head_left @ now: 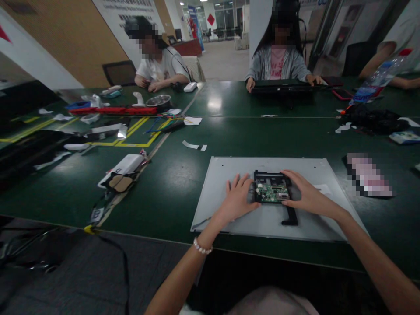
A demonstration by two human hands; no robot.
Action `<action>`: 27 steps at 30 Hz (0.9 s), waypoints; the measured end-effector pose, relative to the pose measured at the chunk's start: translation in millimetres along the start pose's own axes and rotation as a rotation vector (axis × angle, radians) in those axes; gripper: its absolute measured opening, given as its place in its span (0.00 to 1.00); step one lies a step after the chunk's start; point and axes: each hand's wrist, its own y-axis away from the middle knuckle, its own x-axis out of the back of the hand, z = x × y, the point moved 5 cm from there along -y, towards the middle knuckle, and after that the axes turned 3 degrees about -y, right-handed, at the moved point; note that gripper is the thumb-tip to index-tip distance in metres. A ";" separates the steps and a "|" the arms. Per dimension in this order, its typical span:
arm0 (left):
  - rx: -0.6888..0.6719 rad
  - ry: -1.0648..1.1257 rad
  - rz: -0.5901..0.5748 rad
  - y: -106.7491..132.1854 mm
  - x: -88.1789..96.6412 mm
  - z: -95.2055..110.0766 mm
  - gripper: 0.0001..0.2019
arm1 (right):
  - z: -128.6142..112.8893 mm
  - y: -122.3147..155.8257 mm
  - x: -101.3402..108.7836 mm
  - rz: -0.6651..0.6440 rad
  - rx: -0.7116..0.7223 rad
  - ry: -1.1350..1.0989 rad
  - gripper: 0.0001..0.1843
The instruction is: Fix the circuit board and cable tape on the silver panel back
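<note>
A grey metal panel lies flat on the green table in front of me. On it sits a black frame holding a small green circuit board. My left hand rests on the panel with its fingers spread, the thumb touching the board's left edge. My right hand curls around the right side of the black frame, with fingers over its top edge and the thumb at the lower right corner. A black strip runs down from the frame toward me.
The green table carries a white device with cables to my left, paper scraps, a steel bowl and red tray far left. Two people sit across; a water bottle and black bag lie at right.
</note>
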 end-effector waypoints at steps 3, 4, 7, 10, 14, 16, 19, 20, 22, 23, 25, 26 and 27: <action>-0.049 0.007 -0.017 1.1 4.5 -4.2 0.37 | 0.9 3.6 0.3 -0.007 -0.004 0.001 0.45; -0.068 0.017 -0.007 -1.0 9.6 -10.4 0.37 | 0.7 4.7 0.3 0.000 -0.014 -0.004 0.42; -0.057 0.016 0.146 -19.0 40.0 -48.2 0.32 | -0.1 7.0 1.8 0.067 -0.041 -0.038 0.35; 0.127 -0.146 0.337 -49.4 79.9 -107.8 0.21 | 2.6 7.4 3.4 0.160 -0.050 -0.068 0.30; 0.342 -0.347 0.360 -85.6 114.4 -174.3 0.17 | 9.7 5.5 1.4 0.227 -0.055 -0.094 0.27; 0.423 -0.400 0.318 -95.7 121.1 -194.4 0.15 | 11.2 4.5 0.0 0.238 -0.053 -0.107 0.26; 0.481 -0.427 0.288 -102.5 125.2 -207.9 0.13 | 10.8 3.5 -0.9 0.242 -0.057 -0.119 0.26; 0.487 -0.428 0.287 -103.5 126.2 -209.4 0.13 | 10.3 3.2 -0.8 0.245 -0.057 -0.120 0.26; 0.497 -0.434 0.289 -103.8 128.9 -210.2 0.14 | 9.2 2.7 -0.7 0.246 -0.052 -0.117 0.26; 0.499 -0.437 0.294 -103.1 130.8 -209.6 0.15 | 8.8 2.5 -0.8 0.246 -0.048 -0.114 0.26; 0.495 -0.438 0.303 -99.7 134.7 -206.3 0.16 | 8.8 2.2 -1.5 0.239 -0.042 -0.103 0.26; 0.486 -0.436 0.304 -97.0 136.3 -203.5 0.16 | 9.0 2.1 -2.0 0.236 -0.039 -0.097 0.26; 0.475 -0.433 0.304 -93.6 137.4 -199.9 0.17 | 9.4 2.1 -2.5 0.235 -0.037 -0.092 0.26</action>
